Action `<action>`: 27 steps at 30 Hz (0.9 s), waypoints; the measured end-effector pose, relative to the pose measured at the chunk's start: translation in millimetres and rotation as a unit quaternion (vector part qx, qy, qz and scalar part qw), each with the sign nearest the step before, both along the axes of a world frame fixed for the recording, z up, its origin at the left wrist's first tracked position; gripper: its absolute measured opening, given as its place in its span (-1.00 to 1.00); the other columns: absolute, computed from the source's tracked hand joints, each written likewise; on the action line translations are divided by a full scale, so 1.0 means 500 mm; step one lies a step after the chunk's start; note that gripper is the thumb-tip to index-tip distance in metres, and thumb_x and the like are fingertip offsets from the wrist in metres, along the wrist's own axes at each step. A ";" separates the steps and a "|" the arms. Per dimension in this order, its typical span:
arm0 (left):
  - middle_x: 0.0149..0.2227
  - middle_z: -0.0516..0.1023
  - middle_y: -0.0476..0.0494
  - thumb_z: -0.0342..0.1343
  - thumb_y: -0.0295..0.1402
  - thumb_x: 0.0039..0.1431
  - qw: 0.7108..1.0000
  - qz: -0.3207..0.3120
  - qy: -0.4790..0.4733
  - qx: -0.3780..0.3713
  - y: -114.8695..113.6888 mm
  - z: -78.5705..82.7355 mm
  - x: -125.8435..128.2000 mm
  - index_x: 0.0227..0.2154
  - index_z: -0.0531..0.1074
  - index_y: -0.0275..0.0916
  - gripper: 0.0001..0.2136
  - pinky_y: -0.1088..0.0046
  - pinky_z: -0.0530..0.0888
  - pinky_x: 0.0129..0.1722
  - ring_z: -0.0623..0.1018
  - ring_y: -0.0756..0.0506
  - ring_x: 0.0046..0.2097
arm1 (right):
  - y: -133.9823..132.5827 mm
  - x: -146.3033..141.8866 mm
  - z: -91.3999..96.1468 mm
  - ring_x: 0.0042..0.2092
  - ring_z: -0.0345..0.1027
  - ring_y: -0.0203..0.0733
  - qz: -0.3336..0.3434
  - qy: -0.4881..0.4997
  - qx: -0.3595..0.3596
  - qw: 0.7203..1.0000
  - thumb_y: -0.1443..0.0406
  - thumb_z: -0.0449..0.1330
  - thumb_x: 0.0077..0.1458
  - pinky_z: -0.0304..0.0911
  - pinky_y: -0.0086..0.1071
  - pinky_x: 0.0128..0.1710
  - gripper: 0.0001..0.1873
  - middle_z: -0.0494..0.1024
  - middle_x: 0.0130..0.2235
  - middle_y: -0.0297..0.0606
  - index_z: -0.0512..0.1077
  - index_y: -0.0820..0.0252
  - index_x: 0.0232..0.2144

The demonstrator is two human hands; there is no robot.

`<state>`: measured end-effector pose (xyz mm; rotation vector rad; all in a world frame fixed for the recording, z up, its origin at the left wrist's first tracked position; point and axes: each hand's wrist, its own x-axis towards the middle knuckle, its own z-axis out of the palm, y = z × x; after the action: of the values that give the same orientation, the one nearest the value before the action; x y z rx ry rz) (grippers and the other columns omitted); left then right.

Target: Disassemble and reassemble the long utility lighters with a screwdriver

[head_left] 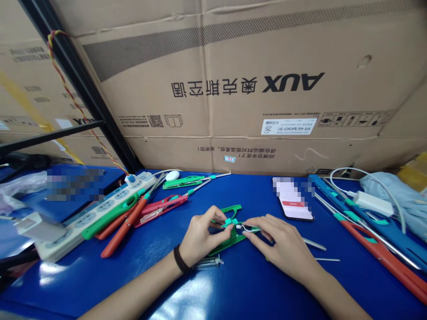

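Observation:
My left hand (200, 231), with a dark band at the wrist, pinches a small teal plastic piece (230, 221) between thumb and fingertips. Close by on the right, my right hand (280, 242) has its thumb and fingers closed on a thin white wire with a small white end (238, 226). The two parts are nearly together; whether they touch I cannot tell. Beneath my fingertips lies an open green lighter casing (230, 243), partly hidden by both hands. A clear tube-like part (207, 262) rests below my left wrist.
Several long-necked lighters, one green (113, 215), and a white power strip (103, 206) occupy the left. A phone (293, 200) lies at the back right. Orange (376, 249) and blue lighters (353, 209) lie far right, near a metal tube (315, 244). A cardboard box (216, 120) stands behind.

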<state>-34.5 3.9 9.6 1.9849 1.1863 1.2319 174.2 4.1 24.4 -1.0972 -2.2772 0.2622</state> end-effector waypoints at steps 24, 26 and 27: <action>-0.26 0.57 -0.13 0.03 -0.36 0.24 0.991 -0.020 0.112 0.064 0.013 -0.006 -0.008 -0.21 0.45 -0.22 -0.86 0.45 0.47 -0.22 0.55 -0.06 -0.24 | 0.002 -0.001 -0.005 -0.43 0.29 -0.25 0.004 -0.014 0.010 1.000 0.24 0.12 0.13 0.26 -0.23 -0.14 -0.82 0.41 -0.49 -0.41 0.40 0.04 -0.17; -0.26 0.57 -0.14 0.00 -0.35 0.25 0.991 -0.022 0.116 0.064 0.012 -0.007 -0.008 -0.21 0.44 -0.23 -0.85 0.44 0.47 -0.20 0.54 -0.07 -0.23 | 0.002 -0.001 -0.007 -0.43 0.29 -0.24 0.009 -0.016 0.015 1.000 0.24 0.11 0.14 0.27 -0.25 -0.18 -0.82 0.41 -0.49 -0.39 0.40 0.05 -0.18; -0.27 0.56 -0.14 0.00 -0.34 0.26 0.991 -0.020 0.118 0.062 0.011 -0.008 -0.008 -0.20 0.43 -0.23 -0.85 0.44 0.47 -0.21 0.54 -0.07 -0.24 | 0.002 -0.002 -0.007 -0.43 0.29 -0.24 0.011 -0.015 0.016 1.000 0.25 0.11 0.15 0.28 -0.26 -0.20 -0.83 0.41 -0.48 -0.39 0.40 0.06 -0.18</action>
<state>-38.5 9.6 5.7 2.2866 1.1986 1.0959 173.4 5.2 20.7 -1.0672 -2.3140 0.2178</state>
